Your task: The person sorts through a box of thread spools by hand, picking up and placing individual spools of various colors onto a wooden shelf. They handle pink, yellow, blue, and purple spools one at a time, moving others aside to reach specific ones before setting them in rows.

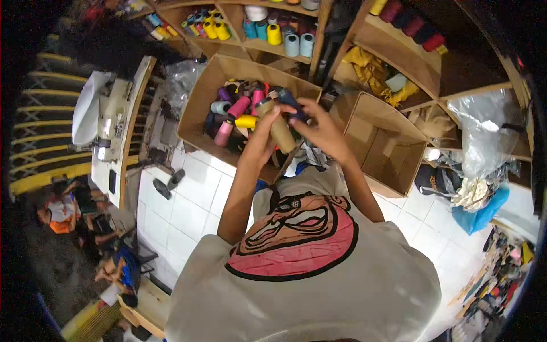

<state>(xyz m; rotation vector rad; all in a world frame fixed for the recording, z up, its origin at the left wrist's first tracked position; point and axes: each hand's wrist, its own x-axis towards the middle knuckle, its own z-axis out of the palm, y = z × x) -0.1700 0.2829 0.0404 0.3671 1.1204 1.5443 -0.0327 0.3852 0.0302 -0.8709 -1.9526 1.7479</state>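
Above an open cardboard box (199, 111), both of my hands hold spools. My left hand (265, 138) is closed around a tan thread spool (282, 135), which tilts with its lower end toward me. Curled fingers of my right hand (323, 132) grip a dark blue thread spool (289, 101), close beside the tan one. Underneath, the box holds a heap of thread spools, among them a pink spool (239, 106), a yellow spool (246, 121) and a light grey-blue spool (220, 107). My hands and forearms hide part of the heap.
A second cardboard box (387, 145) stands open at the right. Wooden shelves (393, 43) with thread cones run along the back. At left are a sewing machine (113, 114) on a table, black slippers (165, 185) and seated people. Fabric scraps (501, 273) lie at lower right.
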